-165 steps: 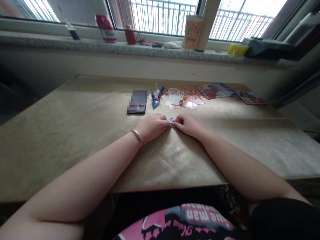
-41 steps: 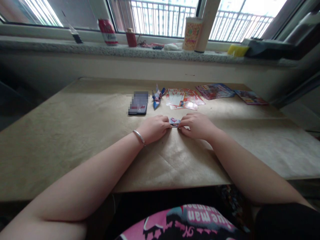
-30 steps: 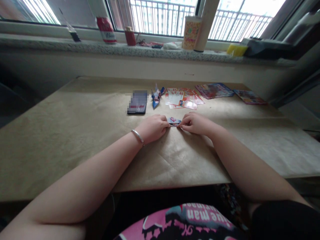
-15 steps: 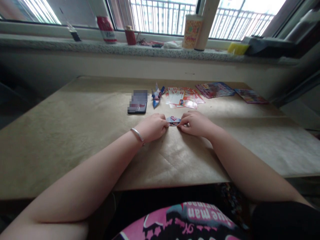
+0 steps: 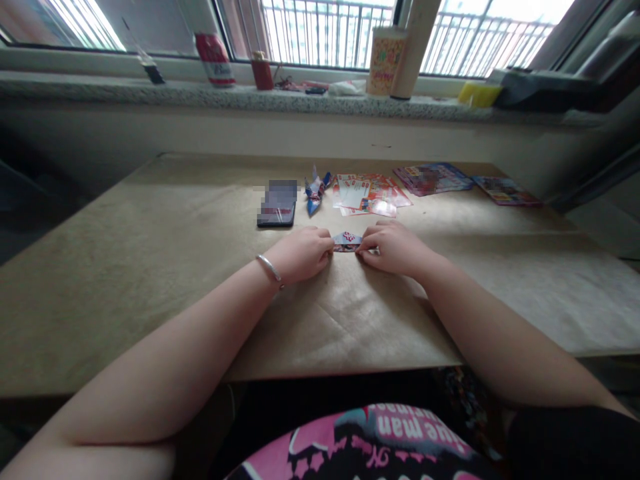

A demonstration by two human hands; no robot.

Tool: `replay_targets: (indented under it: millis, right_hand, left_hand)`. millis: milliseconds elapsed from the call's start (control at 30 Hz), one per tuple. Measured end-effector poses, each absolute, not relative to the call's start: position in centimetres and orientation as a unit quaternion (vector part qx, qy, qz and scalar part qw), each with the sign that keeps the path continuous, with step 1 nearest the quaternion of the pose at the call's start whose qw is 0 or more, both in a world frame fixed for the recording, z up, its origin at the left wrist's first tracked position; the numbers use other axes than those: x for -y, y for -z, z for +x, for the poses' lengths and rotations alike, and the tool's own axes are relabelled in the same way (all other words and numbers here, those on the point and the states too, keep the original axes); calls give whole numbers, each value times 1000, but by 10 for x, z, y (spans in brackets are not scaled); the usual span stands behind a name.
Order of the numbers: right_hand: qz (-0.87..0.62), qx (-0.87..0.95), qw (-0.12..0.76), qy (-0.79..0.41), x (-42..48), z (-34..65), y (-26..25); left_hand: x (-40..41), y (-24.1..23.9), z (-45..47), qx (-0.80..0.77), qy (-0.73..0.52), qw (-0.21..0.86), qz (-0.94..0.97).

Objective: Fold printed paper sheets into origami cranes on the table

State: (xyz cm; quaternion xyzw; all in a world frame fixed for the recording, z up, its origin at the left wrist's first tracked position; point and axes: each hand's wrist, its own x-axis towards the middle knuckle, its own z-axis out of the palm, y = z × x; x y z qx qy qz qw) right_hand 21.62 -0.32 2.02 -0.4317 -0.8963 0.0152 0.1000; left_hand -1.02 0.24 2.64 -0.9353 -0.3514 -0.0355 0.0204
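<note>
A: Where do we find the folded paper (image 5: 347,241)?
B: We see it low on the pale table (image 5: 150,293), near the middle, between the two hands. Its upper part is pale with a red mark, and a darker printed strip runs along its near edge.
A: And the fingers?
B: On our left hand (image 5: 305,255) they are curled in close together, the tips on the paper's left end; we cannot tell how the thumb sits. On our right hand (image 5: 393,247) we see thumb and forefinger pinched together at the right end.
A: Do we have anything on the wrists?
B: A silver bracelet (image 5: 269,267) on the left one.
A: What lies beyond the hands?
B: Just past our left hand, a dark phone (image 5: 279,203), its screen blurred out. Right of that, a blue paper figure (image 5: 316,192) with pointed tips, then overlapping orange-and-white sheets (image 5: 353,192). Farther right we have a fan of colourful prints (image 5: 433,179), and one more print (image 5: 505,190) at the far right.
A: And the sill (image 5: 300,100)?
B: There we spot a red-and-white can (image 5: 214,60) on the left and a patterned cup (image 5: 385,63) right of centre.
</note>
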Motion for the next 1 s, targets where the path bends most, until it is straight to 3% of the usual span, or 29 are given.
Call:
replay_targets:
  millis: [400, 633, 1000]
  right_hand:
    - [-456, 885, 94, 6, 8, 213, -22]
    - [-450, 865, 222, -28, 0, 213, -4]
    - [-389, 905, 165, -56, 1, 212, -8]
  left_hand:
    - [10, -22, -1, 348, 41, 57, -935]
    - [-2, -11, -8, 335, 100, 62, -935]
    - [-1, -12, -8, 388, 112, 100, -909]
